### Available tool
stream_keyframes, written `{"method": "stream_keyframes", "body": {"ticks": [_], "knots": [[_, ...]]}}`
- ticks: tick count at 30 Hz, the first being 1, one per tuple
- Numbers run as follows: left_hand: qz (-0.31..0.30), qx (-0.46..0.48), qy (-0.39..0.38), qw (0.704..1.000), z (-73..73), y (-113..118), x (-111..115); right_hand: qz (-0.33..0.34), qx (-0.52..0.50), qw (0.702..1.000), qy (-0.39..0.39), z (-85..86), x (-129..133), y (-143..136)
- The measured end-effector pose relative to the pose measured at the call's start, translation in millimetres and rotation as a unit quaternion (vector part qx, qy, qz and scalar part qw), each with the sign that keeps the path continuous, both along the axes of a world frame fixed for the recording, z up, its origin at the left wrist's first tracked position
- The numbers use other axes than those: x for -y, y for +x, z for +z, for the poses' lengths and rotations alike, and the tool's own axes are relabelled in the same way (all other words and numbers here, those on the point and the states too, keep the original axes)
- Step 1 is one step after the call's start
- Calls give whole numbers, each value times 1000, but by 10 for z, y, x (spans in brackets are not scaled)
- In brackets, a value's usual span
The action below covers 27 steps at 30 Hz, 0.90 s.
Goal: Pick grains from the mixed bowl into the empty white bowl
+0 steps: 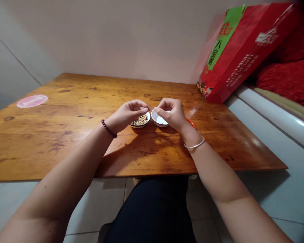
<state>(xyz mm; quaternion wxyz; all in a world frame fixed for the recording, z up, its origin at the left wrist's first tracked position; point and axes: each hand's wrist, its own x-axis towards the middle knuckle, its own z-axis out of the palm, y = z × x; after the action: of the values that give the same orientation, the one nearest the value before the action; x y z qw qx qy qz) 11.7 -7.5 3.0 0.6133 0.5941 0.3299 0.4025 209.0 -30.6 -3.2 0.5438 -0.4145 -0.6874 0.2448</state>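
Two small white bowls stand side by side on the wooden table. The left bowl (pixel 149 118) holds pale beans (pixel 142 120) with some dark ones among them. Over it is my left hand (pixel 128 114), its thumb and fingertips pinched on a small dark bean (pixel 148 108). My right hand (pixel 172 113) hovers over the right bowl (pixel 157 119), thumb and index finger pressed together; whatever is between them is too small to make out. A few tiny dark specks show inside the right bowl, which my right hand partly covers. The fingertips of both hands are close but apart.
The wooden table (pixel 78 141) meets a wall at the back. A round pink sticker (pixel 31 101) lies at its left. A tall red box (pixel 238 54) leans at the back right, beside red fabric (pixel 288 81). Behind my right wrist is an orange-red ring-shaped object (pixel 192 123).
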Motion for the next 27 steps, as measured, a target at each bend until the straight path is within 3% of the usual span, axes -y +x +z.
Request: {"method": "stream_keyframes", "body": {"ticks": [11, 18, 22, 27], "knots": [[-9, -24, 32, 999, -57, -4, -18, 0, 80, 997, -13, -46, -20, 20], [34, -60, 75, 995, -130, 2, -80, 98, 19, 981, -169, -88, -116, 3], [55, -70, 92, 992, -146, 12, -96, 102, -17, 962, -252, -32, -127, 1], [86, -84, 98, 988, -135, 14, -94, 115, 1, 960, -254, -21, -128, 42]]}}
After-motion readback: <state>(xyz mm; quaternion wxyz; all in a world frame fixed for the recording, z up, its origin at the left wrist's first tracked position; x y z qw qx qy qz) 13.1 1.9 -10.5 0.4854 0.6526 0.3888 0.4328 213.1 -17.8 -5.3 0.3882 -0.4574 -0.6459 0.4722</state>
